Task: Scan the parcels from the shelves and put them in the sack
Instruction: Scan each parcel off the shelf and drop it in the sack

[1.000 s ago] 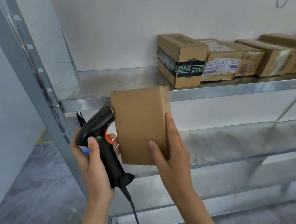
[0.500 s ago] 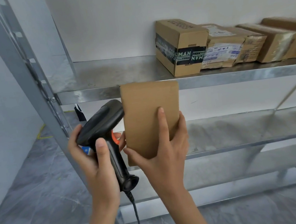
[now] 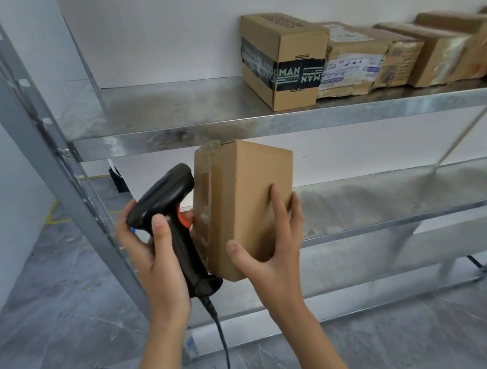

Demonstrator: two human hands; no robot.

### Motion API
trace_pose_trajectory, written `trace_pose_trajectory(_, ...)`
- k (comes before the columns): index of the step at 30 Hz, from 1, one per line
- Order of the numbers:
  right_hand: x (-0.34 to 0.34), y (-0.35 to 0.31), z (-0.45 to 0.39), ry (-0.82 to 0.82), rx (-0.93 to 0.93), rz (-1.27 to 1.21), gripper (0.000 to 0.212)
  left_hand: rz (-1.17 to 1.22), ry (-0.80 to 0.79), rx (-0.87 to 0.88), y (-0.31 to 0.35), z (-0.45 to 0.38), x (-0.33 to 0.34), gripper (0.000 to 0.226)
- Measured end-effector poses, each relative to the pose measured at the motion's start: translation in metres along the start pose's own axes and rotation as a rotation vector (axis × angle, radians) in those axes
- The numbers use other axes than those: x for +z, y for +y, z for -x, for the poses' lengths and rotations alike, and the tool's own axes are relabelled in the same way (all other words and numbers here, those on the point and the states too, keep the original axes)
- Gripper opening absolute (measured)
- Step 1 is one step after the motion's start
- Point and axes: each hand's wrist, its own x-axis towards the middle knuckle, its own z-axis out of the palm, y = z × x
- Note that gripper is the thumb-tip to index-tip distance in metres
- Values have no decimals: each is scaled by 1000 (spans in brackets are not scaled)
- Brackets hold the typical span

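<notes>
Cardboard is turning in the right hand (image 3: 271,245): the box (image 3: 247,206), which was showing only its flat plain face half a second ago, is now angling so its taped left side is facing the scanner (image 3: 175,223). The right hand's fingers are curling round the box's lower right edge, with the thumb pressing on the near face. The left hand (image 3: 153,248) is gripping the scanner's handle, thumb along the back, and the scanner head is sitting just beside the taped side (almost touching it). Judging from this, the person is hunting for a barcode, since none is showing on the faces in view, so the scan is probably not done yet. The box is hanging in front of the shelf (image 3: 258,125), below its front edge, and no sack is clearly showing. On the shelf, 1 carton (image 3: 283,58) is wearing black tape reading "MAN"; the parcel (image 3: 353,63) beside it is carrying a white label too blurred to read.
</notes>
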Motion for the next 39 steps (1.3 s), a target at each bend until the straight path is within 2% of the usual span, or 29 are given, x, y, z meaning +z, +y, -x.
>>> trace_pose_trajectory(7, -7, -5, 1, -89, 45, -92, 85, 65, -10, -66, 4, 2, 2, 34)
trace_pose_trajectory(11, -12, -6, 0, -105, 103, -171, 79, 129, -68, -68, 10, 6, 3, 48)
trace_pose_trajectory(15, -16, -8, -1, -113, 99, -232, 75, 151, -116, -68, 14, 8, 5, 43)
trace_pose_trajectory(20, -15, -9, 2, -68, 75, -255, 76, 132, -115, -73, 13, 8, 5, 41)
trace_pose_trajectory(25, -14, -6, 2, 13, 69, -280, 73, 218, -165, -125, 13, 15, 11, 61)
trace_pose_trajectory(29, -19, -1, -2, -49, 103, -326, 66, 231, -172, -119, 13, 17, 11, 47)
trace_pose_trajectory(31, -21, 0, -5, -69, 95, -283, 63, 215, -176, -118, 13, 18, 12, 42)
trace_pose_trajectory(36, -26, 3, -9, -96, 35, -37, 64, 189, -170, -122, 7, 22, 10, 52)
trace_pose_trajectory(39, -26, 1, -12, -157, 5, 126, 65, 212, -171, -120, 5, 24, 13, 42)
